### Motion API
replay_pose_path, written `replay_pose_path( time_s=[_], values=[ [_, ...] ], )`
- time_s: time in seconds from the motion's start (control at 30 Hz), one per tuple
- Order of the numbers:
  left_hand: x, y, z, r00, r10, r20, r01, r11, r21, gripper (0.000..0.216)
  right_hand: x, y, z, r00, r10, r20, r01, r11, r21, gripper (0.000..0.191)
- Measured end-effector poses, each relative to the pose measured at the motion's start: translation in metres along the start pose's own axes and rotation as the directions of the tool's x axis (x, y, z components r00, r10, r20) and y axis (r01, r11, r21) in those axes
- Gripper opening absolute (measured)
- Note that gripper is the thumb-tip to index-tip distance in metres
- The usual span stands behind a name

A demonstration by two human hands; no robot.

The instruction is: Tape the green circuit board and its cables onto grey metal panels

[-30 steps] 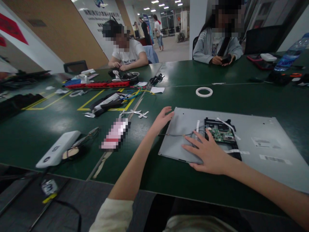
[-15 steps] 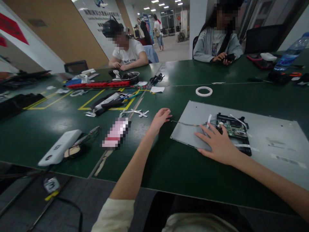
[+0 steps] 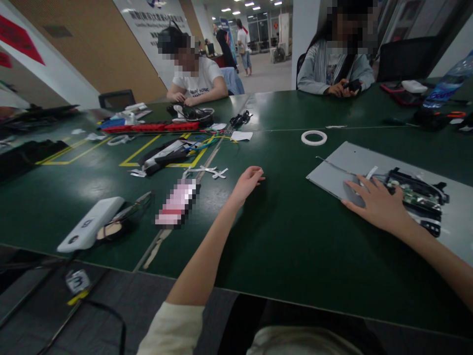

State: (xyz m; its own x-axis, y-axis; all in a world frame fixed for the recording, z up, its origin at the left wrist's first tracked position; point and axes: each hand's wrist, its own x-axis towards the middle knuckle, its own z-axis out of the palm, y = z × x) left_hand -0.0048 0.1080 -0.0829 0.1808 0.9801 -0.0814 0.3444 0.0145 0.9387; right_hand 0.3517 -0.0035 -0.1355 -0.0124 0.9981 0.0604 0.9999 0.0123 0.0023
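Observation:
At the right of the table lies a flat grey metal panel (image 3: 334, 173), set at an angle. A black frame with a green circuit board (image 3: 421, 195) is on top of it, with strips of white tape. A thin cable (image 3: 334, 166) runs from the board area past the panel's left edge. My right hand (image 3: 384, 204) rests flat on the panel beside the board, fingers spread. Apart from the panel, my left hand (image 3: 249, 183) is over the green table, its fingers loosely bent with nothing visible in them.
Beyond my hands lies a roll of white tape (image 3: 314, 138). Left of my left arm are a pink-screened phone (image 3: 177, 203), a white device (image 3: 92, 224) and tape strips (image 3: 218, 172). A red power strip (image 3: 151, 127) lies farther back. Two people sit across the table.
The metal panel has slid to the right, away from my left hand, with my right hand moving along on it. My left hand has hardly moved.

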Motion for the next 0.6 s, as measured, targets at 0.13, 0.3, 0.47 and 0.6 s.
replay_pose_path(
  time_s=[0.13,0.3,0.47,0.6],
  values=[
    [0.001,-0.001,0.001,1.0,0.006,0.006,-0.006,1.0,0.019,0.028,0.008,0.017,0.001,0.996,0.087,0.005,-0.087,0.996,-0.002,0.076],
    [0.002,-0.002,0.0,1.0,0.006,0.012,-0.006,0.999,0.033,0.028,0.019,0.037,0.004,0.98,0.196,0.012,-0.197,0.98,0.025,0.076],
    [0.001,-0.003,0.0,1.0,0.022,0.014,-0.022,0.999,0.023,0.028,0.03,0.056,0.004,0.949,0.314,0.041,-0.316,0.948,0.043,0.075],
    [0.001,-0.003,0.0,0.999,0.019,0.026,-0.02,0.999,0.03,0.03,0.037,0.071,0.004,0.915,0.397,0.071,-0.401,0.914,0.059,0.078]
  ],
)
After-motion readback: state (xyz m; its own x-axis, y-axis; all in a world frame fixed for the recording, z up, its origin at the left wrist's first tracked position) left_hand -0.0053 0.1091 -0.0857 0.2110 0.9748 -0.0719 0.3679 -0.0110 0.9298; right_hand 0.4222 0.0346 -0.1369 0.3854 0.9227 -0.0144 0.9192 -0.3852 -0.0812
